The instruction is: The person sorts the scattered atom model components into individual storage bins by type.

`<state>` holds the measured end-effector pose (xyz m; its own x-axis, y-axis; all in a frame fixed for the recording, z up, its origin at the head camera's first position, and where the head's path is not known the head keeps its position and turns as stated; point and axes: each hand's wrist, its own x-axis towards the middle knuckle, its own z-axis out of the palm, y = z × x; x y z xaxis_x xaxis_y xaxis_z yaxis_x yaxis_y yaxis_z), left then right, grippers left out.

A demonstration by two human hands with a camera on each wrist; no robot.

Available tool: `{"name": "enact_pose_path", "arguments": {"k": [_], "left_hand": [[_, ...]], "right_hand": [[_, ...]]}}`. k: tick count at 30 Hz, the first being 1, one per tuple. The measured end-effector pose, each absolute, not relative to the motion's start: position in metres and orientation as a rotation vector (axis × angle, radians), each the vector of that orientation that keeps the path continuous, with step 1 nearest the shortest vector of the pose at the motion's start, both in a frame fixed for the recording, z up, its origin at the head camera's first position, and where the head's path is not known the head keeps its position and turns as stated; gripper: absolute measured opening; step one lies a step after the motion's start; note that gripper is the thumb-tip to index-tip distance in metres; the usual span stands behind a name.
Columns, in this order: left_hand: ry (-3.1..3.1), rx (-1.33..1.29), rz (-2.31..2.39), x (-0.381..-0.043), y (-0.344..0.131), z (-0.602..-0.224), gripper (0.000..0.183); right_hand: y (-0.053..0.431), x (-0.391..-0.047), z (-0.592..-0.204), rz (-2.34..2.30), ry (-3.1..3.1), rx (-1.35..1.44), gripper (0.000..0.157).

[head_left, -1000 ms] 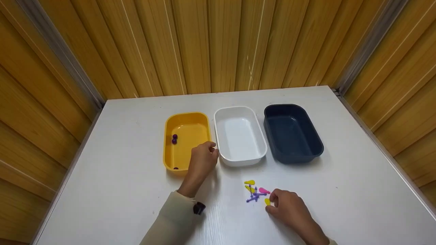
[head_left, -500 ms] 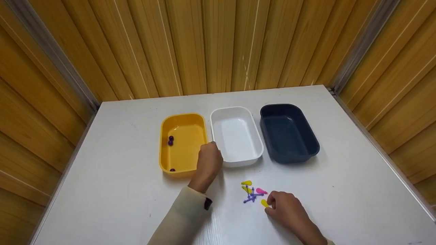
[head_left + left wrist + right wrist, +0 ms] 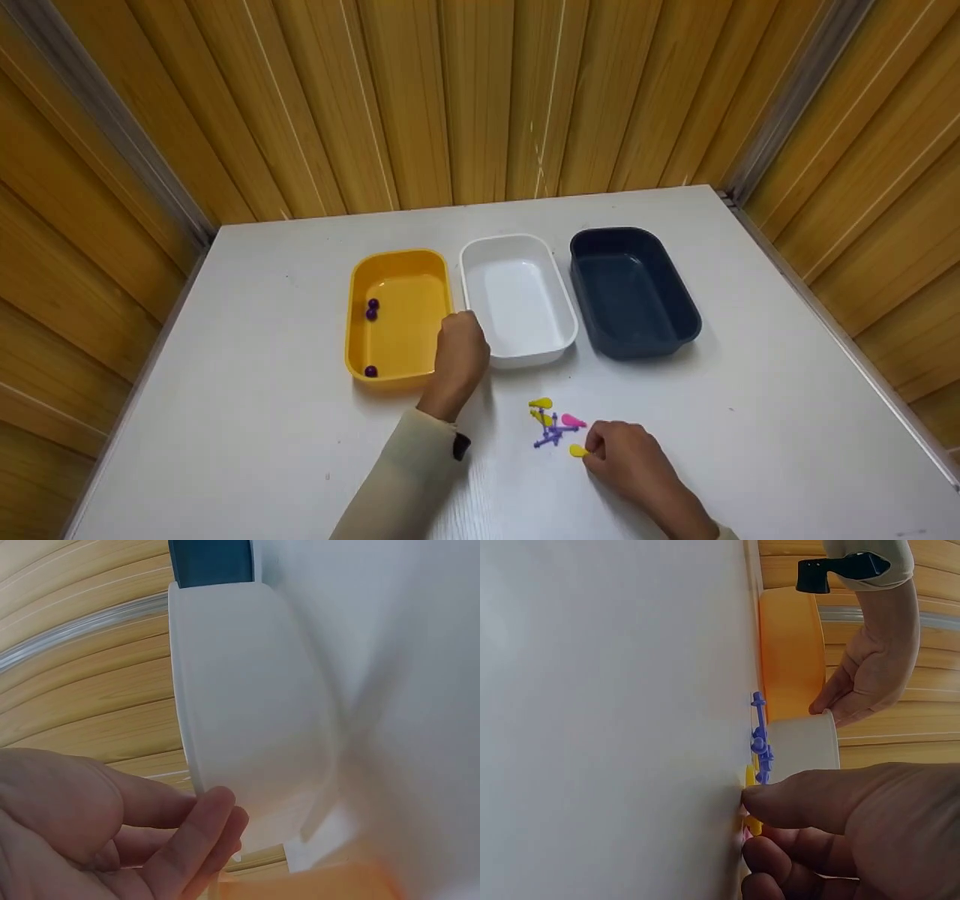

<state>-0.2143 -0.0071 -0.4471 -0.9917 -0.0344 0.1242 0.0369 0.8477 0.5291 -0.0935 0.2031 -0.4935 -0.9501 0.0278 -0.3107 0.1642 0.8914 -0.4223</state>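
Note:
My left hand pinches the near-left rim of the white bin, beside the yellow bin. The left wrist view shows its fingertips against the white wall. My right hand rests low over the table and pinches the narrow end of a yellow teardrop-shaped piece between thumb and finger. Left of this hand lie a pink teardrop-shaped piece, two more yellow ones and some purple peg-like sticks. In the right wrist view, the fingers partly hide the held piece.
Three dark purple balls lie in the yellow bin, two of them together. A dark blue bin stands right of the white one. All are on a white table with wood-patterned walls behind and at both sides.
My left hand has shifted slightly right, from the gap beside the yellow bin onto the white bin's rim. The yellow piece at my right fingertips has turned and now points left.

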Motion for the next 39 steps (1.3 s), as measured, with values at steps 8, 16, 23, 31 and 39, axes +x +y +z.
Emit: {"name": "enact_pose_path", "arguments": {"k": [8,16,23,31,39], "left_hand": [[-2.920,0.005,-0.866,-0.215,-0.006,-0.447,0.015],[-2.893,-0.001,-0.849,-0.215,-0.006,-0.450,0.014],[-2.873,-0.020,-0.842,-0.214,-0.005,-0.451,0.014],[-2.882,-0.013,-0.837,-0.214,-0.005,-0.450,0.016],[-2.886,0.005,-0.871,-0.215,-0.003,-0.451,0.021]], "right_hand": [[0.205,-0.092,-0.494,-0.646,2.810,0.096,0.006],[0.206,-0.096,-0.493,-0.651,2.800,0.105,0.006],[0.208,-0.099,-0.490,-0.693,2.783,0.139,0.003],[0.211,-0.103,-0.485,-0.861,2.928,0.073,0.009],[0.215,-0.121,-0.479,-1.027,3.013,0.048,0.004]]}}
